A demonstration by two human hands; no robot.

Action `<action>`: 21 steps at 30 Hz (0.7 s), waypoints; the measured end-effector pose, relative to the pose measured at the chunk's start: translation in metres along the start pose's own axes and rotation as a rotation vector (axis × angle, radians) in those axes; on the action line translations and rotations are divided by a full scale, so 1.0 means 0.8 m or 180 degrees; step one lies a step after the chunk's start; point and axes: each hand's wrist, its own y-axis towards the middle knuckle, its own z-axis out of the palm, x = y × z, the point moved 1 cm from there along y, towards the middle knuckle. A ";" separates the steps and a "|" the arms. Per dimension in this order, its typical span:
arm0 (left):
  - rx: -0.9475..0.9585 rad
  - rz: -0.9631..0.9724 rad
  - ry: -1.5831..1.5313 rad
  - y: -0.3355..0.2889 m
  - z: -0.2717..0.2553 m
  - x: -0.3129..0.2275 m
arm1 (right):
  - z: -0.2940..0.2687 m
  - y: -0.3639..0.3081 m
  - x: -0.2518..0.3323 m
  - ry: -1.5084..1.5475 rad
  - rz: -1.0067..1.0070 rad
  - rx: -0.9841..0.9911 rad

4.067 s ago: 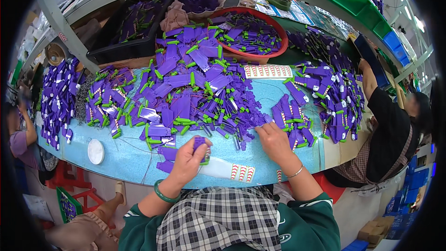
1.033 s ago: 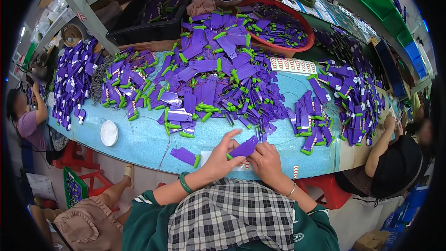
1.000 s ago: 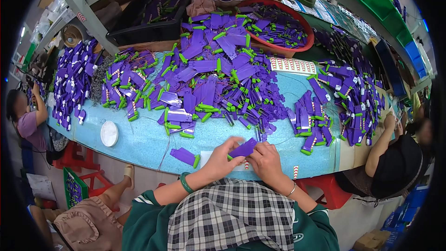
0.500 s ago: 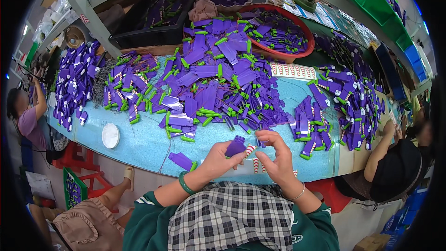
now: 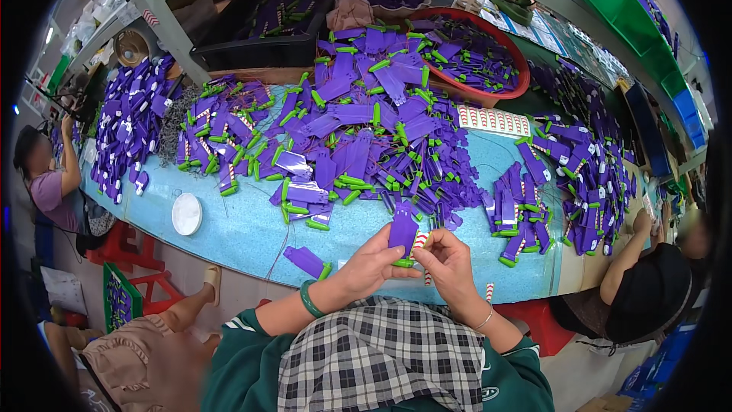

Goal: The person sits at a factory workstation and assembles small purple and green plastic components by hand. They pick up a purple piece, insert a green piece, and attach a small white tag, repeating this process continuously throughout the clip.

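My left hand [image 5: 367, 270] holds a flat purple piece [image 5: 403, 229] with a green end, its plain end pointing up and away from me. At the piece's right edge is a small red-and-white striped sticker [image 5: 420, 240]. My right hand [image 5: 451, 265] is closed in a pinch at that sticker, thumb and fingertips together. More striped stickers [image 5: 489, 291] show near the table's front edge, partly hidden by my right hand. Left of my hands, a loose purple-and-green piece [image 5: 305, 262] lies on the blue tabletop [image 5: 244, 238].
A big heap of purple-and-green pieces [image 5: 366, 133] spreads beyond my hands. Smaller heaps lie left and right. A round white container [image 5: 187, 214] stands at left. Behind are a black tray [image 5: 252, 56], a red basin [image 5: 522, 69] and a sticker sheet [image 5: 496, 120]. Co-workers sit on both sides.
My right hand has closed in from the right and now meets the sticker beside the purple piece. The piece has turned more upright in my left hand. The whole view has shifted slightly.
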 end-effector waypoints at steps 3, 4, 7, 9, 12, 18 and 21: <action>0.0083 0.0003 0.0043 -0.001 0.000 0.000 | 0.000 0.001 -0.006 0.0029 -0.0001 -0.0036; 0.0098 0.0005 0.0029 -0.001 0.000 0.000 | 0.000 0.001 -0.006 0.0020 -0.0010 -0.0040; 0.0138 0.0012 -0.0009 -0.001 0.001 0.000 | 0.001 0.000 -0.007 0.0003 -0.0044 -0.0053; 0.0150 0.0017 -0.0034 -0.001 0.001 0.000 | 0.001 0.000 -0.009 0.0003 -0.0071 -0.0060; 0.0191 0.0045 -0.0019 -0.001 0.001 0.001 | 0.000 0.000 -0.016 -0.0094 -0.0094 -0.0092; -0.0002 0.0115 0.0804 -0.001 0.009 -0.002 | -0.001 -0.001 -0.018 -0.0194 -0.0309 -0.0109; -0.0116 0.0148 0.1070 -0.001 0.011 0.000 | -0.002 -0.004 -0.019 -0.0176 -0.0173 -0.0229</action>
